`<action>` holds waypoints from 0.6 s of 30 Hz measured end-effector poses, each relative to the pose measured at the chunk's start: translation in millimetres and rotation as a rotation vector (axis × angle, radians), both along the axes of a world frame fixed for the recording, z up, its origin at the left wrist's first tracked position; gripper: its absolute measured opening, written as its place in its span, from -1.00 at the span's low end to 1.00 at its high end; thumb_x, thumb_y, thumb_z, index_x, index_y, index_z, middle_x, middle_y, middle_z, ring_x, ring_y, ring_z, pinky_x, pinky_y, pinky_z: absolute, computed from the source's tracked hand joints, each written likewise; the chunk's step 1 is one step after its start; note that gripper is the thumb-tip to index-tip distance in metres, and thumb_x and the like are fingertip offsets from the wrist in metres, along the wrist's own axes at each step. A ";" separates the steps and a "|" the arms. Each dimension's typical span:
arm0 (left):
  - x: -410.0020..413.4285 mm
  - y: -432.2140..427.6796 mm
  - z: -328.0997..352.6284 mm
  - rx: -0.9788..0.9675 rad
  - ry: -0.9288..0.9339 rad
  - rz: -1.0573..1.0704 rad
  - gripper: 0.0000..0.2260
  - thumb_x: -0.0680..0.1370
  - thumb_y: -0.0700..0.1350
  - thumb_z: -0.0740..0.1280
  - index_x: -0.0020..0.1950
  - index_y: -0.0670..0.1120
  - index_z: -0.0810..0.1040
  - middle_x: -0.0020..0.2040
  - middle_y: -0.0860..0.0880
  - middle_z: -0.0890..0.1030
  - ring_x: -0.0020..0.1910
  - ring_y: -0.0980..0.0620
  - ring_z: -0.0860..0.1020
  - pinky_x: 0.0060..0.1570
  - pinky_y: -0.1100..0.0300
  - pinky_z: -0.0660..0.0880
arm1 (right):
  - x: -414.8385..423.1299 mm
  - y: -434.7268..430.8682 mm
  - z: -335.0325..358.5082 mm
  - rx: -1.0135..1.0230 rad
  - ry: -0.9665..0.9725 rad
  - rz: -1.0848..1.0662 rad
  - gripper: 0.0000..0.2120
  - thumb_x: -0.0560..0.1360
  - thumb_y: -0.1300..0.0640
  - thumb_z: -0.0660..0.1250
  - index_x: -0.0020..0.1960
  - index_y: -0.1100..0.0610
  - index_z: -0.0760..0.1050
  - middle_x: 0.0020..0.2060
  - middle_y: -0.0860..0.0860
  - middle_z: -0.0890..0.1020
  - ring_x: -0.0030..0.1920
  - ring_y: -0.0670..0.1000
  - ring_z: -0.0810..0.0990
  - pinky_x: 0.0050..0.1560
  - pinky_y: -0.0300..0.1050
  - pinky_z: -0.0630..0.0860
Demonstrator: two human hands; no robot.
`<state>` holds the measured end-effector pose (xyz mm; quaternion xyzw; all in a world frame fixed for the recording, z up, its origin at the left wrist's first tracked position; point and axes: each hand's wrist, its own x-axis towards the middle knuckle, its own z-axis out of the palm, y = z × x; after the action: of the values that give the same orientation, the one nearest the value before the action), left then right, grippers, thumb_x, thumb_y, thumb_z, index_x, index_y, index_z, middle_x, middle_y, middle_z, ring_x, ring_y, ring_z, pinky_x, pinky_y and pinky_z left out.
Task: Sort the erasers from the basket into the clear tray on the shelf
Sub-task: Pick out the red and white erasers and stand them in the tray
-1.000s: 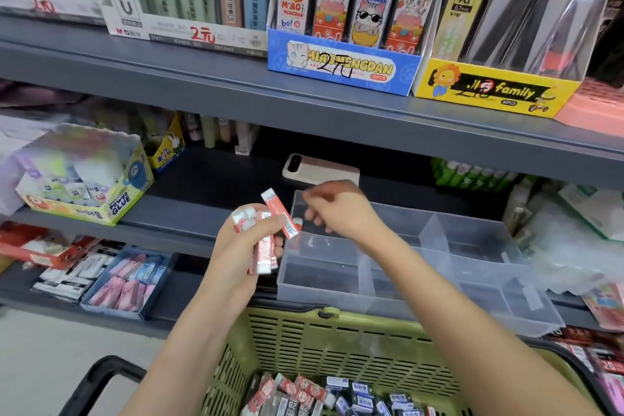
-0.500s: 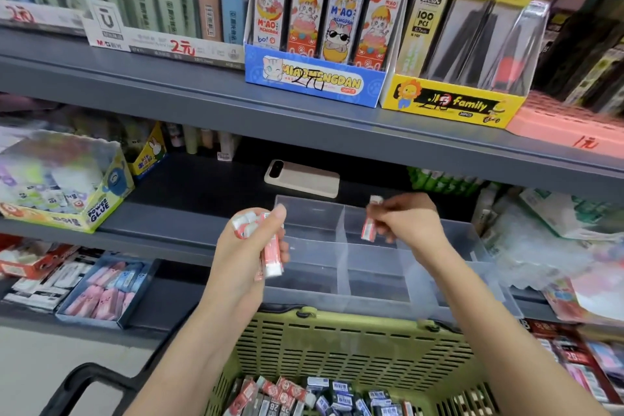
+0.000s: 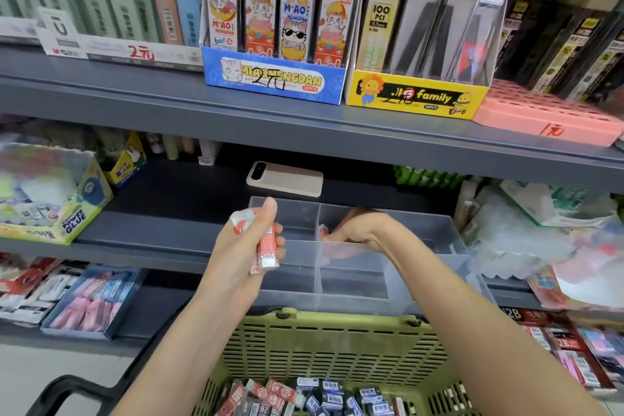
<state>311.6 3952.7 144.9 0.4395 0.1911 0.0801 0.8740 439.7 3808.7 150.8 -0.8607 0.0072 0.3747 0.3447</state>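
Note:
A clear divided tray (image 3: pixel 435 236) stands on the grey middle shelf. My right hand (image 3: pixel 358 230) reaches down into its back middle compartment, fingers closed on a red-sleeved eraser (image 3: pixel 323 230) that shows only partly through the divider. My left hand (image 3: pixel 246 243) hovers just left of the tray, gripping a small bunch of red-and-white erasers (image 3: pixel 266 252). Below, a green plastic basket (image 3: pixel 324 344) holds several loose erasers (image 3: pixel 304 398) in red, blue and black sleeves.
A phone (image 3: pixel 285 178) lies on the shelf behind the tray. A glue box (image 3: pixel 50 199) sits at left, crinkled plastic packets (image 3: pixel 540 233) at right. Pencil-lead displays (image 3: pixel 273 44) fill the upper shelf. The basket's black handle (image 3: pixel 60 392) juts out lower left.
My right hand took one red eraser from the left hand's bunch, carried it right over the tray and lowered it into a back compartment. The left hand stayed holding the rest.

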 end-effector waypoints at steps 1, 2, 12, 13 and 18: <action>0.1 -0.3 -1.0 0.000 0.003 -0.001 -0.47 0.15 0.13 0.53 -0.03 -0.11 0.49 -0.37 -0.02 0.56 -0.43 0.11 0.51 -0.49 0.27 0.46 | -0.9 1.8 0.3 -0.059 -0.013 0.041 -0.78 0.51 0.33 0.29 -0.24 0.15 0.33 -0.61 -0.04 0.41 -0.62 -0.07 0.39 -0.63 -0.40 0.26; 0.0 -0.2 -2.3 0.001 0.005 -0.001 -0.47 0.15 0.13 0.53 -0.03 -0.11 0.49 -0.37 -0.02 0.56 -0.43 0.12 0.51 -0.49 0.27 0.46 | -0.6 3.9 -1.0 -0.127 -0.045 0.099 -0.77 0.50 0.26 0.32 -0.28 0.14 0.33 -0.50 -0.02 0.41 -0.57 -0.08 0.40 -0.60 -0.39 0.28; -0.3 0.6 -4.3 0.004 0.002 -0.027 -0.46 0.15 0.14 0.52 -0.03 -0.12 0.47 -0.38 -0.02 0.56 -0.43 0.12 0.50 -0.50 0.28 0.46 | -4.8 -3.6 3.1 -0.109 -0.358 0.084 -0.77 0.48 0.00 0.38 -0.14 0.18 0.58 -0.18 0.05 0.64 -0.25 -0.02 0.55 -0.11 -0.15 0.48; -0.1 0.5 -3.9 0.016 0.005 -0.029 -0.45 0.16 0.17 0.50 -0.03 -0.12 0.46 -0.38 -0.02 0.56 -0.45 0.11 0.50 -0.50 0.28 0.45 | -11.8 -5.0 7.6 -0.024 -0.453 0.061 -0.78 0.49 0.00 0.36 -0.24 0.13 0.57 -0.29 0.01 0.64 -0.32 -0.07 0.53 -0.16 -0.17 0.49; 1.8 -3.7 -1.6 0.081 0.017 -0.006 -0.49 0.26 0.28 0.35 -0.09 -0.13 0.42 -0.39 -0.05 0.52 -0.48 0.09 0.46 -0.54 0.27 0.41 | -75.9 11.1 29.9 0.495 -0.479 0.203 -0.79 0.40 -0.07 0.44 -0.02 0.00 0.61 -0.43 -0.04 0.58 -0.40 -0.17 0.49 -0.32 -0.27 0.43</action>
<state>313.4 3949.0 143.4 0.4760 0.1939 0.0815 0.8539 363.8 3819.8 180.7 -0.8109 -0.2502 0.1848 0.4957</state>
